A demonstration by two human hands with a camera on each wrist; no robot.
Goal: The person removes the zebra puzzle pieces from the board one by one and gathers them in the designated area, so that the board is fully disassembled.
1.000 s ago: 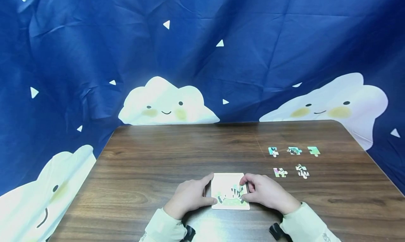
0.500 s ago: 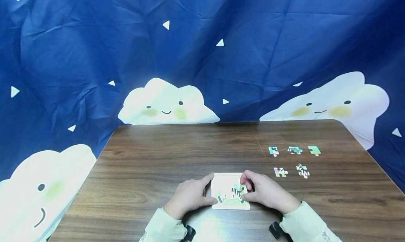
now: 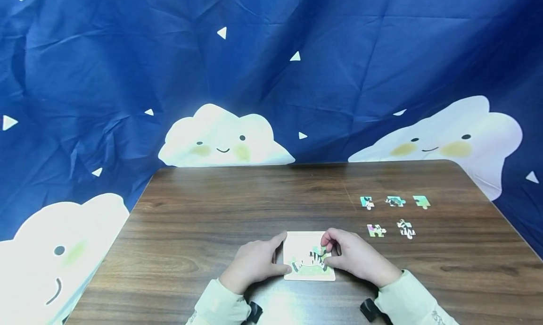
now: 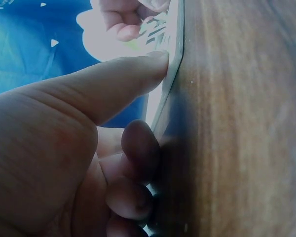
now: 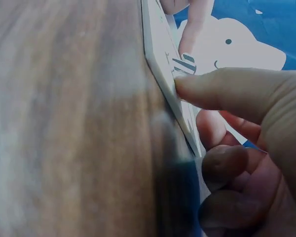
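Note:
In the head view a pale square puzzle board (image 3: 299, 240) with a zebra picture lies on the table near the front. My left hand (image 3: 256, 263) holds its left side, thumb on the lower left corner and index finger at the upper left one. Over the board's right part, my right hand (image 3: 356, 259) pinches a zebra-striped puzzle piece (image 5: 186, 64) between thumb and index finger. That piece sits close over the board, partly covered by the fingertips. In the right wrist view the thumb presses at the board's surface while the other fingers curl beside its edge.
Several loose jigsaw pieces lie in two rows at the right: the back row includes a green piece (image 3: 422, 202) and a teal one (image 3: 395, 201); in front are a pink-green piece (image 3: 375, 230) and a striped one (image 3: 406, 229). A blue cloud-print curtain (image 3: 271, 79) hangs behind the wooden table (image 3: 203, 212).
My right index finger has shifted slightly around the striped piece, and its curl has changed a little. The left hand, the board and the loose pieces stay in place.

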